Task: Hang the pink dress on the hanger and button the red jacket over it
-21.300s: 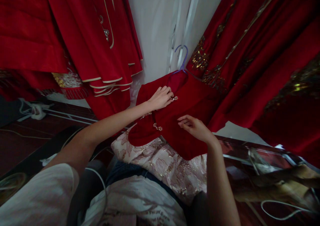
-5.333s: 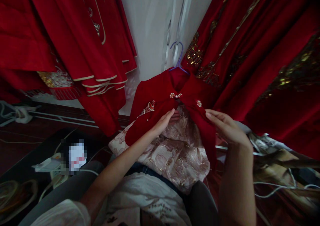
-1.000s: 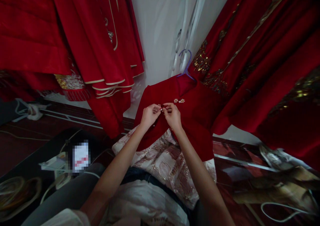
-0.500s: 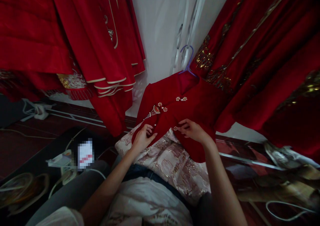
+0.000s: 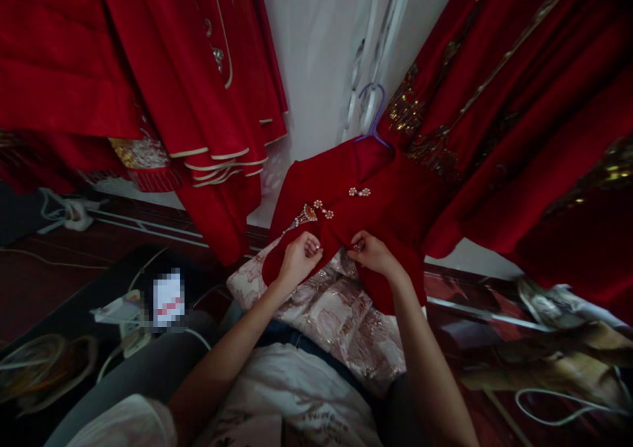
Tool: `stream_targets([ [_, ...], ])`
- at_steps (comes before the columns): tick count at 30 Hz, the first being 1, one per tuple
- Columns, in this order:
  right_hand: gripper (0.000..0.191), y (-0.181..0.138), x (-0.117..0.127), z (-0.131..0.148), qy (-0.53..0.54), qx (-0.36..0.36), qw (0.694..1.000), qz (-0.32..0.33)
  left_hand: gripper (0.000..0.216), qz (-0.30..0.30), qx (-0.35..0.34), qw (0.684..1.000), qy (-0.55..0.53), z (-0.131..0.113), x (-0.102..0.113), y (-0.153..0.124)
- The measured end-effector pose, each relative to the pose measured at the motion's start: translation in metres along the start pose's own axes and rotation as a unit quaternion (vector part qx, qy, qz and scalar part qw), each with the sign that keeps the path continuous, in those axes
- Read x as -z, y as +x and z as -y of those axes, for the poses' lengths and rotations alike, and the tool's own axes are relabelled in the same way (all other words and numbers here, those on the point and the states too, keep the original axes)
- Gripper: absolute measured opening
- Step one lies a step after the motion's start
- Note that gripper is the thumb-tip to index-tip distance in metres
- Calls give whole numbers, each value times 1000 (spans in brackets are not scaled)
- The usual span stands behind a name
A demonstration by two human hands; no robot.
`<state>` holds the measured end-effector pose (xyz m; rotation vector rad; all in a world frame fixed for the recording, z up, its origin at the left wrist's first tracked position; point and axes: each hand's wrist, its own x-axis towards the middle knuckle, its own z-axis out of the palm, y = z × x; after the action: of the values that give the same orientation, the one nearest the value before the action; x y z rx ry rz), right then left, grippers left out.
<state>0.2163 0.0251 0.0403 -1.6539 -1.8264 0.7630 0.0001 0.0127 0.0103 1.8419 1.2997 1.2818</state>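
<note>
A small red velvet jacket [image 5: 395,203] on a purple hanger [image 5: 372,114] lies over my lap, on top of a pale pink and gold brocade skirt [image 5: 341,322]. Pearl clasps [image 5: 359,192] and a tasselled ornament [image 5: 307,215] fasten its front. My left hand [image 5: 297,261] is curled shut on the left front edge of the jacket near the lower fastening. My right hand [image 5: 373,254] pinches the facing right edge, with a small pearl button at its fingertips. The two hands are a few centimetres apart.
Red embroidered gowns hang at the left [image 5: 163,71] and right [image 5: 519,124], with a white wall [image 5: 316,51] between them. A power strip and cables [image 5: 119,315] lie on the dark floor at the left. More cables [image 5: 558,407] lie at the right.
Both hands moved down from the upper clasp to the lower front of the jacket and have come closer together, each now gripping an edge.
</note>
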Motion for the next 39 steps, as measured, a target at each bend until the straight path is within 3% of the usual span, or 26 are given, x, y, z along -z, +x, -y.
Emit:
stream_targets([
  [5,20,-18,16,22,81,49,994,62,18,-28,12,999,-9,6,3,-5],
  [8,21,-27,12,42,119,80,984,105,22,8,-2,1000,11,11,6,-4],
  [11,19,-28,-3,55,78,130,987,47,15,60,-27,998,18,10,5,-3],
  [14,18,-19,-24,54,19,154,987,-37,18,28,-13,999,14,7,3,-2],
  [17,18,-7,-41,44,-1,147,987,-68,22,5,-8,1000,13,7,3,-2],
  [26,16,2,-45,31,37,132,988,-71,19,39,-77,992,93,13,6,-3],
  [31,15,0,-41,34,54,139,987,-62,15,16,-77,995,59,11,9,0],
  [39,18,1,-48,34,46,138,986,-78,16,37,-70,995,66,8,5,7],
])
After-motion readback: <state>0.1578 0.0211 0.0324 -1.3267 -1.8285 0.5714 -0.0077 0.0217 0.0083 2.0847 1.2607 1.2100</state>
